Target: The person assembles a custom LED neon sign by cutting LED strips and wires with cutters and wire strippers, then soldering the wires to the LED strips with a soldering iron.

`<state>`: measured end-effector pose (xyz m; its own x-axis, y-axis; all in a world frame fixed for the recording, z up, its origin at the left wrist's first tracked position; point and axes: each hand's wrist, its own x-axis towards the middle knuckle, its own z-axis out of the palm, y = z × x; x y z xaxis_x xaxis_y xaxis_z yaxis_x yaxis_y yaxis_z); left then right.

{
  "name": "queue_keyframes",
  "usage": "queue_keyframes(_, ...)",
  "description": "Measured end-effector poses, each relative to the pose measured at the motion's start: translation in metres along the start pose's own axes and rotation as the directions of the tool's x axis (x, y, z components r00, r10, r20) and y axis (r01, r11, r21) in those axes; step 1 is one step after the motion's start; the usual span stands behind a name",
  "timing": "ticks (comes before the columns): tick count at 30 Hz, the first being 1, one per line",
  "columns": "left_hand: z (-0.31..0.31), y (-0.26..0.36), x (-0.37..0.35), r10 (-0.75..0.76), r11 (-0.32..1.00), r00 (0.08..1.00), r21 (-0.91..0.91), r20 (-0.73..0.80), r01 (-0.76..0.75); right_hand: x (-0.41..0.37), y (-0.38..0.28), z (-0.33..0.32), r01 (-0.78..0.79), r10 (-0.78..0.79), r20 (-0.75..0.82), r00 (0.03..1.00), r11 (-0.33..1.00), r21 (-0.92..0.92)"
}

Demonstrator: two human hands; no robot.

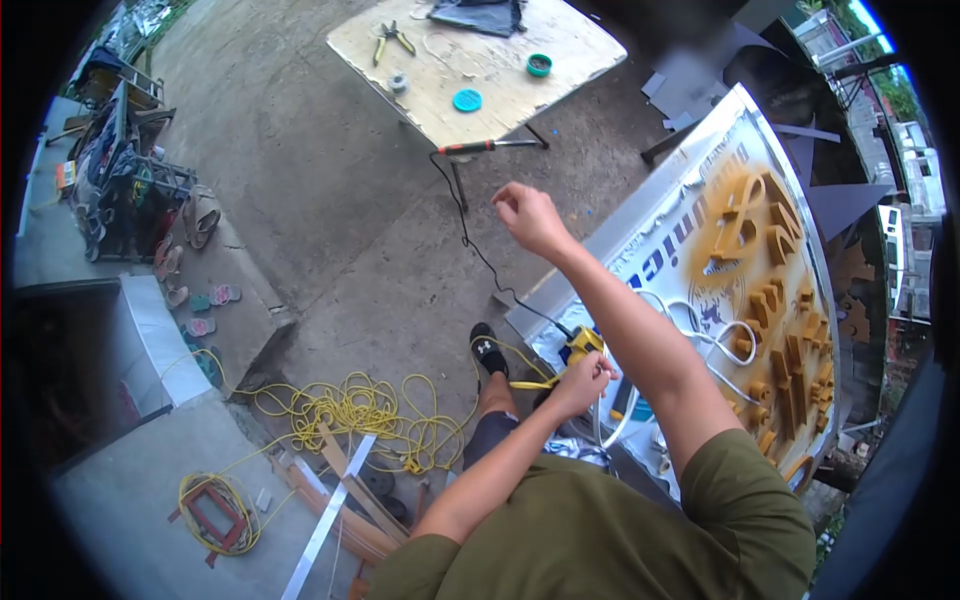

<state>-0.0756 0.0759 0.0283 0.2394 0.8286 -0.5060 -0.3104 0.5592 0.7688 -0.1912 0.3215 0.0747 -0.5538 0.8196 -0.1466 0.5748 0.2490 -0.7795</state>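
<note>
My left hand (580, 387) is closed, fingertips pinched together beside a yellow socket box (583, 343) on the sign board. What it pinches, if anything, is too small to make out. White cable (603, 425) loops just beside it. My right hand (532, 218) is raised over the concrete floor, fingers loosely bent, with nothing visible in them. Beyond it, a soldering iron (467, 149) with a red and black handle lies at the near edge of a worn table (440, 110). Its black cord (483, 258) runs down to the socket box.
A sign board (655, 225) with raised brown letters (790, 375) spans the right. Pliers (393, 42), a teal lid (467, 100) and a green tin (539, 65) sit on the table. Tangled yellow cord (345, 415) and wood strips (355, 505) lie at lower left.
</note>
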Motion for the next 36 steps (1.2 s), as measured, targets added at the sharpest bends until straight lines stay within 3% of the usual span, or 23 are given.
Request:
queue_keyframes(2, -0.004, 0.008, -0.006, 0.026, 0.998, 0.999, 0.051, -0.044, -0.024, -0.006, -0.011, 0.023, 0.009, -0.010, 0.052, 0.999, 1.000, 0.014)
queue_keyframes(4, -0.013, 0.038, -0.016, -0.116, 0.981, 0.993, 0.157, 0.005, 0.114, -0.025, -0.030, 0.037, 0.071, -0.075, 0.170, 0.983, 0.997, 0.028)
queue_keyframes(5, -0.010, 0.025, -0.013, 0.075, 0.989, 0.996, 0.133, -0.043, -0.069, -0.038, -0.039, 0.043, 0.092, -0.098, 0.207, 0.973, 0.995, 0.037)
queue_keyframes(7, -0.002, 0.001, -0.004, 0.442, 0.895, 0.885, 0.125, -0.142, -0.427, -0.063, -0.057, 0.041, 0.134, -0.143, 0.277, 0.950, 0.990, 0.049)
queue_keyframes(9, -0.010, 0.022, -0.013, 0.314, 0.949, 0.949, 0.005, 0.021, -0.315, -0.085, -0.072, 0.025, 0.198, -0.203, 0.313, 0.928, 0.979, 0.048)
queue_keyframes(11, -0.008, 0.034, -0.007, 0.179, 0.982, 0.981, -0.072, 0.068, -0.174, -0.098, -0.071, 0.001, 0.206, -0.213, 0.259, 0.942, 0.977, 0.057)
queue_keyframes(12, -0.002, 0.047, -0.008, 0.195, 0.981, 0.975, 0.043, -0.106, -0.191, -0.105, -0.070, -0.014, 0.214, -0.222, 0.235, 0.946, 0.975, 0.060)
queue_keyframes(14, -0.016, 0.012, 0.016, -0.082, 0.990, 0.993, 0.120, 0.086, 0.071, -0.111, -0.061, -0.047, 0.156, -0.162, 0.137, 0.977, 0.986, 0.055)
queue_keyframes(15, -0.013, 0.000, 0.019, 0.034, 0.999, 0.999, -0.039, 0.003, -0.034, -0.112, -0.056, -0.065, 0.104, -0.113, 0.106, 0.988, 0.991, 0.082)
queue_keyframes(16, -0.015, 0.007, 0.019, -0.003, 0.996, 1.000, -0.087, 0.001, 0.003, -0.110, -0.051, -0.082, 0.056, -0.065, 0.080, 0.995, 0.992, 0.111)
queue_keyframes(19, -0.016, 0.021, 0.020, -0.004, 1.000, 1.000, 0.002, -0.028, 0.004, -0.097, -0.035, -0.114, 0.013, -0.013, 0.005, 1.000, 0.998, 0.066)
queue_keyframes(22, -0.017, 0.021, 0.021, -0.032, 0.999, 0.999, 0.008, -0.014, 0.033, -0.073, -0.042, -0.117, 0.099, -0.093, -0.054, 0.994, 0.989, 0.107)
queue_keyframes(25, -0.012, 0.014, 0.028, -0.035, 0.999, 0.999, -0.015, 0.009, 0.035, -0.026, -0.061, -0.114, 0.126, -0.126, -0.004, 0.992, 0.991, 0.054)
queue_keyframes(29, -0.037, 0.020, 0.045, -0.067, 0.998, 0.996, 0.007, 0.062, 0.066, 0.077, -0.074, -0.084, 0.126, -0.122, 0.046, 0.991, 0.987, -0.097)
queue_keyframes(32, -0.047, 0.021, 0.050, -0.073, 0.997, 0.992, 0.015, 0.100, 0.072, 0.156, -0.067, -0.037, 0.180, -0.181, -0.002, 0.983, 0.979, -0.098)
queue_keyframes(34, -0.045, 0.007, 0.056, -0.058, 0.998, 0.990, 0.021, 0.127, 0.056, 0.181, -0.077, -0.003, 0.159, -0.158, -0.019, 0.987, 0.987, 0.028)
queue_keyframes(35, -0.042, 0.005, 0.059, -0.014, 0.999, 0.995, 0.050, 0.095, 0.009, 0.175, -0.100, 0.009, 0.140, -0.141, -0.004, 0.990, 0.990, -0.004)
queue_keyframes(36, -0.052, 0.046, 0.051, -0.121, 0.975, 0.981, 0.205, 0.154, 0.088, 0.165, -0.111, 0.023, 0.210, -0.210, 0.044, 0.977, 0.978, 0.012)
